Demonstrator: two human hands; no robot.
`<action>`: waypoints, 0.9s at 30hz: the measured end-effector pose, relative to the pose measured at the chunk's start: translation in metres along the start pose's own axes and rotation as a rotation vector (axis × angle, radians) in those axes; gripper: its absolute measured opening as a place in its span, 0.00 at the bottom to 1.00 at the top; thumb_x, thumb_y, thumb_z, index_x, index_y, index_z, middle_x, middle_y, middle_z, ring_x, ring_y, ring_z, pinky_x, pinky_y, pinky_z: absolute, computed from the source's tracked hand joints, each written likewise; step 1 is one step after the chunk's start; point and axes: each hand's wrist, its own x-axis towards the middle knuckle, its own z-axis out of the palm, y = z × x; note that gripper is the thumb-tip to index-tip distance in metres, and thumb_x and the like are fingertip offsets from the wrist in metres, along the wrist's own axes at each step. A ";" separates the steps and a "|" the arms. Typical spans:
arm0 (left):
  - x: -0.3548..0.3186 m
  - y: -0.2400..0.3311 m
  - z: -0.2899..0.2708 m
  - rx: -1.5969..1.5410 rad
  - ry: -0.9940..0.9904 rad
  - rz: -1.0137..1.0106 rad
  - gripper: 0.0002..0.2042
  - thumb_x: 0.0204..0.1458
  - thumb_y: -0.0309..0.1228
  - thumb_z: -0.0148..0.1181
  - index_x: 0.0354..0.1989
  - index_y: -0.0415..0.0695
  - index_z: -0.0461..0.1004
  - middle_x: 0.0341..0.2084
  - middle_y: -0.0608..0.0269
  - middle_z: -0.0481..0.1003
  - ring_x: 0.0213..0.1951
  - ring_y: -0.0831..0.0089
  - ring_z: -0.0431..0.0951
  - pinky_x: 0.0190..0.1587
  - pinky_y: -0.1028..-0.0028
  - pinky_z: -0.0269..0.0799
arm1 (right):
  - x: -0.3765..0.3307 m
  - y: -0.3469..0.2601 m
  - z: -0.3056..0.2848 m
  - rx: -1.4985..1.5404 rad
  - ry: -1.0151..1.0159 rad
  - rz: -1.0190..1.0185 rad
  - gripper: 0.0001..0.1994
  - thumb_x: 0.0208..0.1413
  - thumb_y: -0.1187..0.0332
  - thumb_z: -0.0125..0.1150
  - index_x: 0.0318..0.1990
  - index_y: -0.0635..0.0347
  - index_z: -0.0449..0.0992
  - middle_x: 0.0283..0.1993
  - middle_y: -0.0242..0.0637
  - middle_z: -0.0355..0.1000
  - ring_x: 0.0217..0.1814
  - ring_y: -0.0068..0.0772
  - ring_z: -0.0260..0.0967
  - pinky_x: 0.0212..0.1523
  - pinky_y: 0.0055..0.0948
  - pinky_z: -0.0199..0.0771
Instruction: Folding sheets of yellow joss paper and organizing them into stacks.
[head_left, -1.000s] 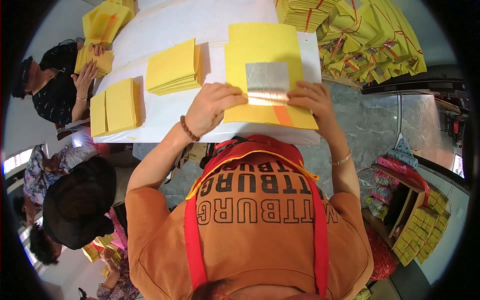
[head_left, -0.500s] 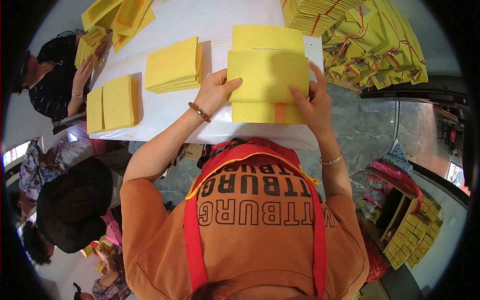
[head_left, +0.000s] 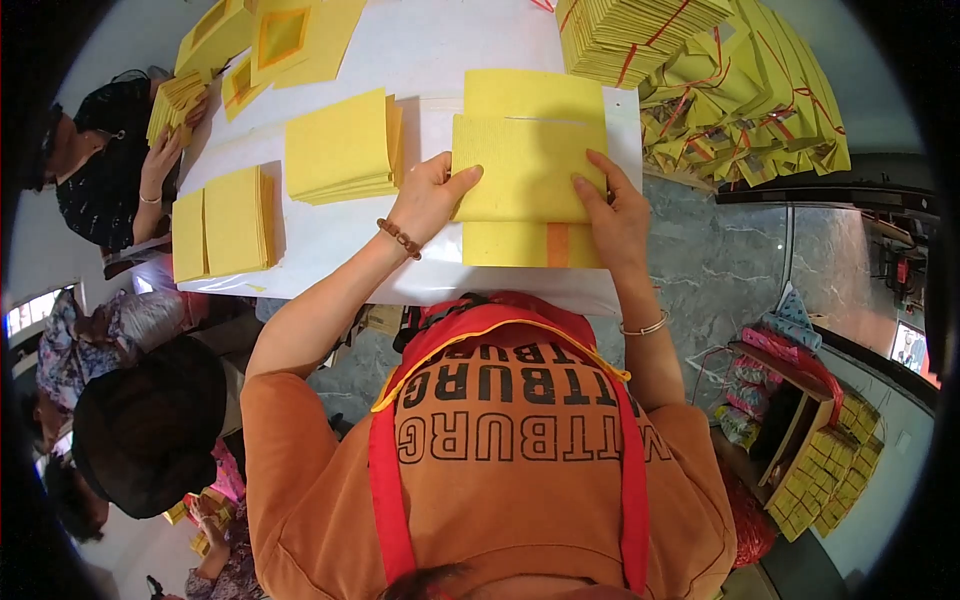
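A folded yellow paper sheet [head_left: 525, 165] lies over a larger yellow sheet [head_left: 505, 245], whose upper and lower parts stick out beyond it. The lower part bears an orange strip [head_left: 557, 245]. My left hand [head_left: 428, 198] grips the folded sheet's left edge, thumb on top and the other fingers bent beside it. At its right edge my right hand [head_left: 617, 212] is closed, with thumb and index finger on the upper face; its other fingers are partly hidden. Left of my hands sits a stack of folded yellow paper [head_left: 338, 146].
Another yellow stack [head_left: 238, 220] lies at the white table's [head_left: 430, 280] left front. A co-worker's hands [head_left: 165, 155] hold yellow folded papers at far left. Orange-marked yellow papers [head_left: 285, 40] lie at the back left. Tied yellow bundles [head_left: 640, 35] stand at the back right.
My right index finger has moved from beyond the folded sheet's right edge onto its upper face. The view has shifted a little, so the sheets appear lower. The co-worker's hands have moved slightly.
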 end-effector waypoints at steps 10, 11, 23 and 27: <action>-0.001 0.007 -0.003 -0.201 0.045 -0.027 0.12 0.53 0.33 0.58 0.38 0.38 0.65 0.17 0.69 0.68 0.18 0.84 0.66 0.18 0.82 0.59 | 0.007 0.003 0.007 0.011 0.040 0.069 0.18 0.48 0.65 0.63 0.47 0.62 0.74 0.40 0.46 0.76 0.38 0.33 0.74 0.41 0.28 0.70; -0.003 0.006 -0.004 -0.196 0.054 -0.018 0.12 0.53 0.33 0.58 0.38 0.38 0.65 0.17 0.69 0.68 0.18 0.84 0.66 0.18 0.82 0.59 | 0.008 0.004 0.007 0.005 0.035 0.063 0.18 0.48 0.65 0.63 0.47 0.62 0.74 0.40 0.47 0.75 0.38 0.33 0.74 0.41 0.28 0.70; -0.003 0.015 0.048 0.976 0.133 0.892 0.26 0.48 0.42 0.57 0.56 0.48 0.64 0.56 0.54 0.60 0.59 0.54 0.57 0.55 0.52 0.53 | -0.001 0.004 0.004 0.113 0.021 0.062 0.19 0.50 0.69 0.61 0.50 0.64 0.72 0.43 0.43 0.75 0.41 0.24 0.71 0.42 0.24 0.70; 0.000 -0.001 0.046 1.038 0.113 0.861 0.28 0.51 0.47 0.51 0.59 0.49 0.61 0.59 0.52 0.58 0.61 0.53 0.54 0.58 0.50 0.47 | -0.004 -0.018 0.000 -0.103 -0.001 0.070 0.21 0.50 0.65 0.63 0.51 0.63 0.71 0.45 0.43 0.73 0.43 0.30 0.71 0.43 0.24 0.69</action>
